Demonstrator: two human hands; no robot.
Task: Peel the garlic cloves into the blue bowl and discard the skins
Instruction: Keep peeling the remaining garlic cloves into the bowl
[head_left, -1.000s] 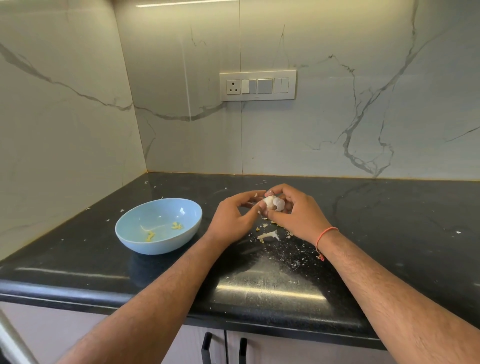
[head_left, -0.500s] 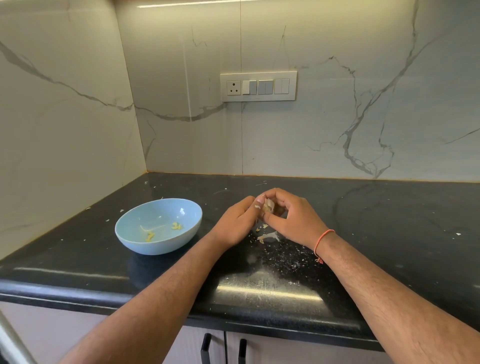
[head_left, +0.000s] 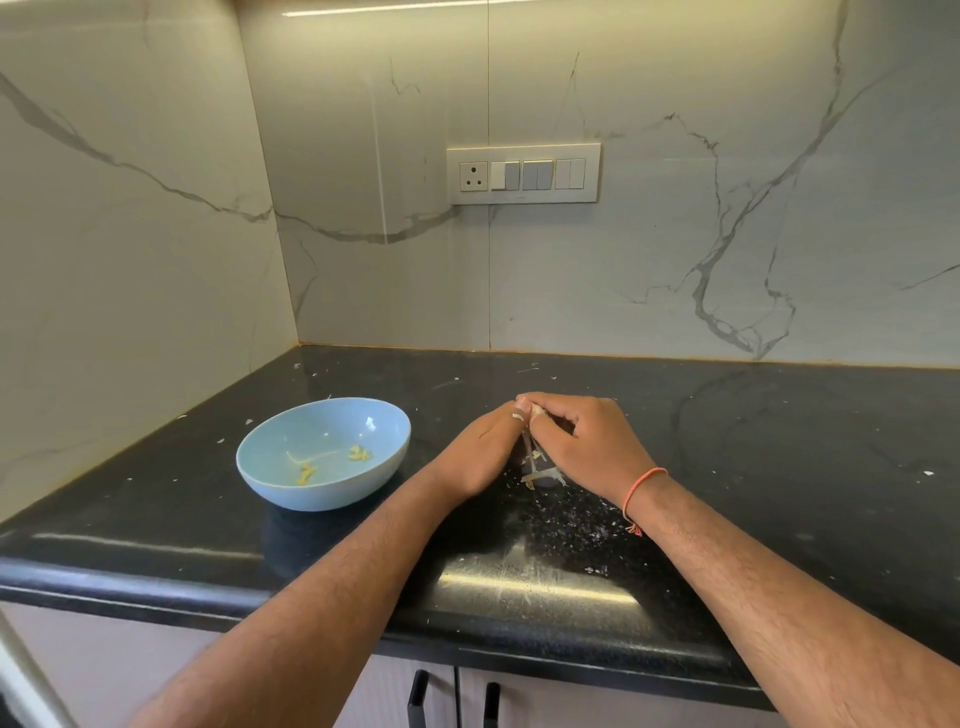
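- Looking down through the head view: both hands met over the black countertop (head_left: 779, 467), knuckles up, fingertips touching at the far side.
- Left hand (head_left: 480, 457) curled, thumb and forefinger pinching at a pale scrap near the fingertips, probably skin or the garlic clove (head_left: 536, 411) itself; too little exposed to say which.
- Right hand (head_left: 587, 447) curled over the same spot, fingers (head_left: 550, 402) folded round the clove and hiding nearly all of it; grip read as a pinch, not a flat press.
- Clove sat between the two sets of fingertips, held just above the counter, equally near both hands; long axis and pointing direction could not be told, the piece being almost wholly covered.
- Judged as mid-peel: skin likely to be pulled away toward the left while the right kept the clove fixed.
- Loose garlic skins (head_left: 540, 470) lay on the counter directly beneath the hands, finer flecks scattered nearer the front edge.
- Blue bowl (head_left: 291, 488) stood to the left of the left hand, apart from it, open side up, with a few small yellowish bits (head_left: 358, 453) inside; nearer the left hand, so a short leftward carry judged enough to drop the clove in.
- Orange thread (head_left: 636, 491) circled the right wrist.
- Switch panel (head_left: 523, 174) sat on the marble wall behind.
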